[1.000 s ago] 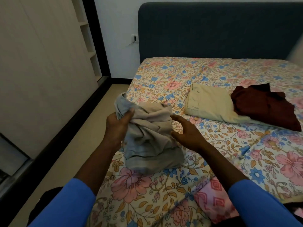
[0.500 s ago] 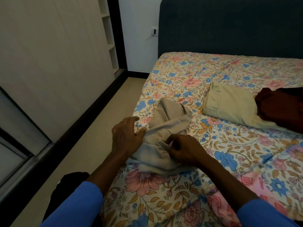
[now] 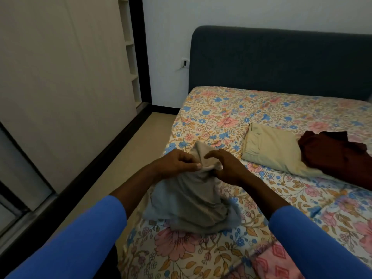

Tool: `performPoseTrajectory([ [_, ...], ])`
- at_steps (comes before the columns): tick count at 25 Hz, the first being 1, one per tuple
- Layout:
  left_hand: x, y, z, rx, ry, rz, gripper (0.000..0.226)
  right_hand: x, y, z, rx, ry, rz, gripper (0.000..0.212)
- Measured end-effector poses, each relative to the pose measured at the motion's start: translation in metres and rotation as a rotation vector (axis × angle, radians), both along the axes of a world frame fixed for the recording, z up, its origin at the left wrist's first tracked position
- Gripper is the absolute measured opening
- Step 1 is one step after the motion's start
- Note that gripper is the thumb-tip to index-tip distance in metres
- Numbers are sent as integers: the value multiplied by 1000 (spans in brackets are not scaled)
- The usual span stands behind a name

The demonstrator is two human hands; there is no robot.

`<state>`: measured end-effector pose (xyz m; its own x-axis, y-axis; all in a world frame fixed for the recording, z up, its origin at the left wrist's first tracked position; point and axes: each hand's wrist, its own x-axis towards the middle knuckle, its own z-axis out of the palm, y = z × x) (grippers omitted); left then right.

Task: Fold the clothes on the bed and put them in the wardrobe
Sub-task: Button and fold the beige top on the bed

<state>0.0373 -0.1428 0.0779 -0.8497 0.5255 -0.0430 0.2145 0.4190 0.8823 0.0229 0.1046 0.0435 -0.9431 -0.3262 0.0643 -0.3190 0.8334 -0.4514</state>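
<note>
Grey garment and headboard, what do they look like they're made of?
The grey garment looks like soft matte knit, probably cotton jersey: it bunches into limp, rounded folds. The headboard looks padded, covered in dark blue matte cloth: rounded corner, no shine; its weave is too fine to tell.

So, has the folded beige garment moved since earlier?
No. The beige garment lies unmoved beside the same pink flower on the bedsheet, touching the maroon garment.

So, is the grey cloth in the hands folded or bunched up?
Bunched up: the grey cloth hangs wrinkled from the left hand and right hand, no flat folds.
</note>
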Motion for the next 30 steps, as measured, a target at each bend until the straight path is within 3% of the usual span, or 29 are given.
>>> performPoseTrajectory([
  [2, -1, -6, 33, -32, 121, -12, 18, -8, -12, 18, -92, -28, -21, 14],
  [6, -18, -34, 98, -345, 622, 109, 17, -10, -12, 71, -612, 198, -161, 16],
  [7, -23, -40, 115, -397, 741, 158, 18, -10, -7, 92, -650, 304, -181, 11],
  [9, -32, -50, 150, -397, 962, 267, 17, -7, 6, 138, -467, 531, -182, 8],
  [13, -38, -59, 241, -417, 1302, 519, 22, 4, 40, 243, 210, 852, -88, 20],
  [15, -35, -56, 287, -449, 1394, 555, 25, 12, 58, 294, 310, 947, -227, 17],
  [17, -27, -51, 324, -550, 1361, 405, 23, 23, 71, 335, 326, 1000, -366, 14],
  [19, -16, -46, 349, -810, 1176, 269, 19, 39, 79, 369, 398, 936, -424, 14],
  [22, -10, -52, 359, -1072, 1062, 412, 16, 72, 99, 400, 233, 592, -356, 13],
  [23, -10, -56, 356, -1063, 1088, 525, 17, 86, 105, 405, 145, 483, -329, 14],
  [25, -8, -59, 344, -857, 1103, 720, 21, 106, 109, 408, 92, 405, -314, 15],
  [28, 5, -40, 319, -685, 959, 895, 23, 110, 105, 391, 395, 590, -547, 19],
  [30, 15, -18, 296, -569, 748, 891, 21, 107, 101, 364, 285, 691, -748, 21],
])
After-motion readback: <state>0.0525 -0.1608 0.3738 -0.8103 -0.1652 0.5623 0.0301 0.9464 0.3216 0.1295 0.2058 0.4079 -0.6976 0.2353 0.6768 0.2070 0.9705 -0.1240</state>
